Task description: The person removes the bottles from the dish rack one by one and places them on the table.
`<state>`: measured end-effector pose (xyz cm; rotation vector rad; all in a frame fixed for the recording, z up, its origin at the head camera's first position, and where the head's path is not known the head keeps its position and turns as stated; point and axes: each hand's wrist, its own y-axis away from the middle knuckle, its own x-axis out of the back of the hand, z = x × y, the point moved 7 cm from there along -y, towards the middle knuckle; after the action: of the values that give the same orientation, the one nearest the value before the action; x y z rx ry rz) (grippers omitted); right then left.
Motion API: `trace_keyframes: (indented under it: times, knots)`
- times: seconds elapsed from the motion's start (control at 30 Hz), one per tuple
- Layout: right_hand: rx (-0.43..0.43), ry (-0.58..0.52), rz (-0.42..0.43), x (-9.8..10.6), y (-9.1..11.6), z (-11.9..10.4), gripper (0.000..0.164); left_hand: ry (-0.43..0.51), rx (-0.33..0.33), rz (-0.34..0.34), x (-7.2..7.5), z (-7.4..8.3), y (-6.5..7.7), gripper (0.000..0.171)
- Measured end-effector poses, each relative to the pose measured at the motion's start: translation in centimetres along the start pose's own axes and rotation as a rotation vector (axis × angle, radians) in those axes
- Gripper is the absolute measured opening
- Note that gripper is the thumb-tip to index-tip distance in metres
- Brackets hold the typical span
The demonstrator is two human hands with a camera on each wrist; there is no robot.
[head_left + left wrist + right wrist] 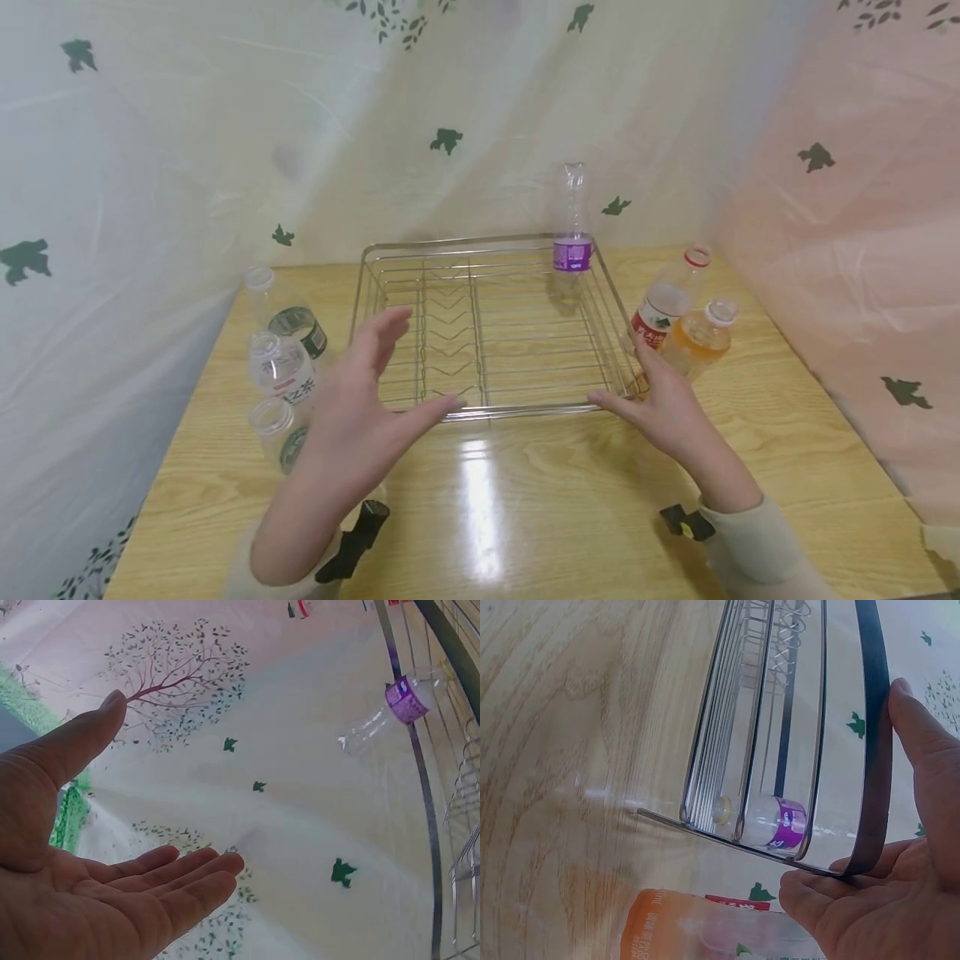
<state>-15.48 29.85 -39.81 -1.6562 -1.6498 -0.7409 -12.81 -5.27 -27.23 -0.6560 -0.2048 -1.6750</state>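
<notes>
A metal wire dish rack (536, 409) stands on the wooden table. My right hand (670, 414) grips its front right corner, the thumb on the front rim and the fingers round the right side. In the right wrist view the fingers (810, 896) curl against the corner of the rim. My left hand (358, 404) is held over the rack's front left part, thumb and fingers spread wide with nothing between them. A clear bottle with a purple label (572, 254) stands upside down in the rack's back right corner, its yellow cap (721, 810) low among the wires.
Right of the rack, close to my right hand, stand a red-rimmed bottle (664, 307) and a bottle with orange on it (699, 337). Several clear bottles (294, 323) line the table's left side, beside my left hand. A patterned curtain (480, 108) hangs behind the table (555, 508).
</notes>
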Motion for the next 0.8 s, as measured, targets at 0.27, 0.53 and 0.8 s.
trace_keyframes:
  times: [0.27, 0.53, 0.8]
  knots:
    - [-0.003, -0.001, -0.006, 0.0, 0.0, -0.1, 0.118, 0.060, 0.015, -0.049, -2.3, -0.3, -2.5, 0.095]
    - [0.000, 0.000, -0.003, 0.0, 0.0, 0.0, 0.118, 0.055, 0.051, -0.073, -4.1, -0.3, -5.0, 0.093]
    - [-0.006, -0.014, -0.012, 0.1, 0.0, 0.0, 0.119, 0.030, 0.056, -0.097, -5.3, 0.4, -7.4, 0.090]
